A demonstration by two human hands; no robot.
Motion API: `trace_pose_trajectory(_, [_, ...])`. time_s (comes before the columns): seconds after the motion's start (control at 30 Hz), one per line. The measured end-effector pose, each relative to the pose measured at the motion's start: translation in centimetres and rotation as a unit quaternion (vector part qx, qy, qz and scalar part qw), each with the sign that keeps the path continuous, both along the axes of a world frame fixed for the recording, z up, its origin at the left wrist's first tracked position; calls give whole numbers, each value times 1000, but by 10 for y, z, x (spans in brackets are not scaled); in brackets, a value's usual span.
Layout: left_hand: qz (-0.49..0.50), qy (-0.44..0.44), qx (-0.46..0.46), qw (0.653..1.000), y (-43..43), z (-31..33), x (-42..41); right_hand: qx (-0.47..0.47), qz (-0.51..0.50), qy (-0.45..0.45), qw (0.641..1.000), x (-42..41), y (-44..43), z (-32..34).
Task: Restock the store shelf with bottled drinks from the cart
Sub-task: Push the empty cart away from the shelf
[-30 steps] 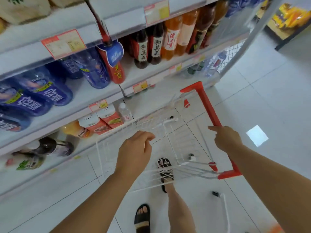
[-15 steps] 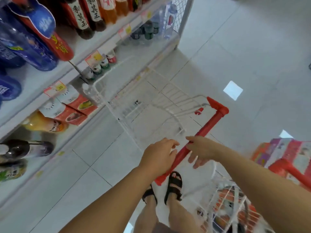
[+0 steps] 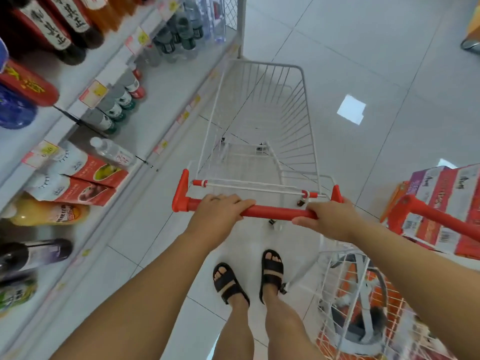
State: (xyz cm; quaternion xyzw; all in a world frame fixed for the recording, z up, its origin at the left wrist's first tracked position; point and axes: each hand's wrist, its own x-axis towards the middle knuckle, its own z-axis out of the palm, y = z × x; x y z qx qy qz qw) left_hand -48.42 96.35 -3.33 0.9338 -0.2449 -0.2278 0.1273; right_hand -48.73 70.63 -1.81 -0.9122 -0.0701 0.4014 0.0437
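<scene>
L hand (image 3: 220, 211) and R hand (image 3: 330, 216) are both wrapped round the red handle (image 3: 275, 212) of the white wire cart (image 3: 306, 120), L near its left end, R near the right. Cart stands just beside the shelf (image 3: 168, 100) front edge; floor tiles (image 3: 363, 61) show thru its mesh. Dark bottles (image 3: 49, 32) on the shelf carry white labels w/ black Chinese characters, too blurred to read. Second cart (image 3: 439, 219) at right holds red-white printed boxes (image 3: 446, 193)

White store shelves (image 3: 166, 100) carry bottled drinks (image 3: 117, 105) and cartons (image 3: 96, 170). The tiled floor (image 3: 363, 61) bears a wire cart (image 3: 262, 64).
</scene>
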Motion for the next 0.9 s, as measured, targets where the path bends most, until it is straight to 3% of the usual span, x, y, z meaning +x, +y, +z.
trace_pose_trajectory(0.27, [-54, -59, 46, 996, -77, -6, 126, 11, -124, -145, 982, 38, -46, -18])
trace_pose_trajectory(0.7, [-167, -83, 61, 981, -234, -2, 318, -18, -280, -246, 928, 156, -138, -19])
trace_pose_trajectory(0.9, [-226, -72, 87, 968, -303, 3, 407, -9, -332, -225, 916, 230, -180, -17])
